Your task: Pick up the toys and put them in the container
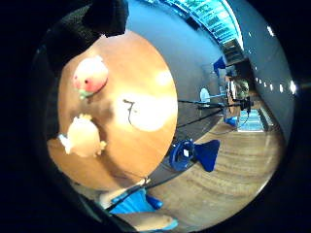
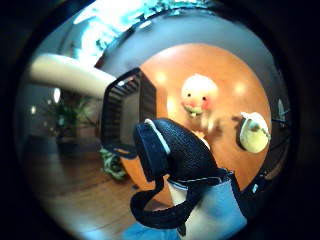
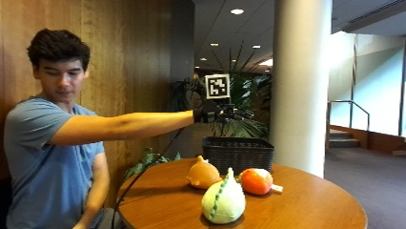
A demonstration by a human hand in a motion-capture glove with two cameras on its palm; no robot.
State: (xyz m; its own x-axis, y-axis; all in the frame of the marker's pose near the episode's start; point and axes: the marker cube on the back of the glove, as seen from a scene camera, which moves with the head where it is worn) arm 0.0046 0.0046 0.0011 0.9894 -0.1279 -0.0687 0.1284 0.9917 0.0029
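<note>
Three soft toys sit on the round wooden table [image 3: 317, 205], all outside the container. Nearest the outside camera stands a pale green toy [image 3: 223, 200] with a striped seam, upright near the table's front edge. Just behind it, side by side and close together, lie an orange-yellow toy [image 3: 203, 174] and a red-orange toy [image 3: 256, 181]. The little finger side palm view shows two of them from above on the bare wood, apart from each other.

Beyond the toys, at the table's far edge, stands the black slatted container [image 3: 238, 153], open at the top; whether anything lies inside cannot be told from here.

Farthest and highest, the right hand [image 3: 218, 114] is held out at arm's length, in the air above the container and well clear of every toy. Its fingers look loosely extended and nothing shows between them; in the thumb side view a gloved finger curves across the lens with no toy against it.

Judgement: the hand is positioned over the basket, empty, so a reach down to a toy comes next. All three toys look left to collect.
</note>
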